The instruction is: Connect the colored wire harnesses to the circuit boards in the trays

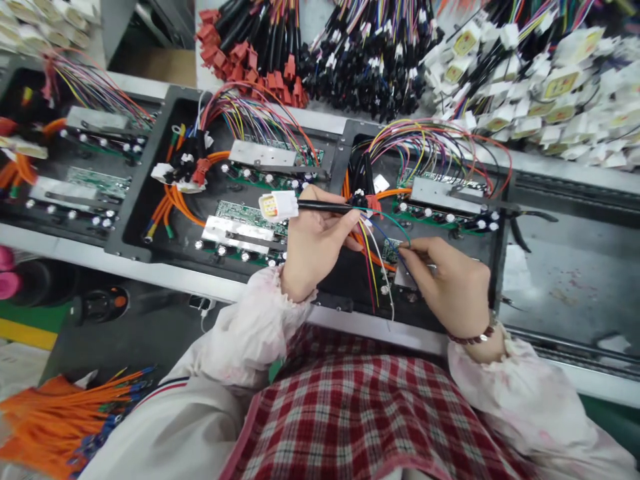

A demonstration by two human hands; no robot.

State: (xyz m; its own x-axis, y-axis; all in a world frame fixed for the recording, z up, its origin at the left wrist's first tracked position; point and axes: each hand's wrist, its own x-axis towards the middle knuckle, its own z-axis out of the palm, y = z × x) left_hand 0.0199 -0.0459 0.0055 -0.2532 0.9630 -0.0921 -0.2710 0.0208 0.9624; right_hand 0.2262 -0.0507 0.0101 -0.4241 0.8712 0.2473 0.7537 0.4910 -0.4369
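My left hand (320,240) is closed around the black sheath of a wire harness (325,206). A white connector (279,205) with a yellowish face forms its left end. From the sheath's right end, loose green, blue, white, yellow and red wires fan out. My right hand (445,280) pinches the green wire near its tip, and a blue wire passes at the same fingers. Both hands are above a black housing (350,287) with circuit boards, a metal plate (440,195), orange cables and a bundle of thin coloured wires. The right hand partly hides the lower board.
More black housings (135,220) with boards stand in a row to the left. Behind lie piles of red connectors (245,63), black connectors (370,73) and white connectors (550,87). Wire cutters (530,223) rest at the right housing's edge. Orange cables (55,420) are heaped at lower left.
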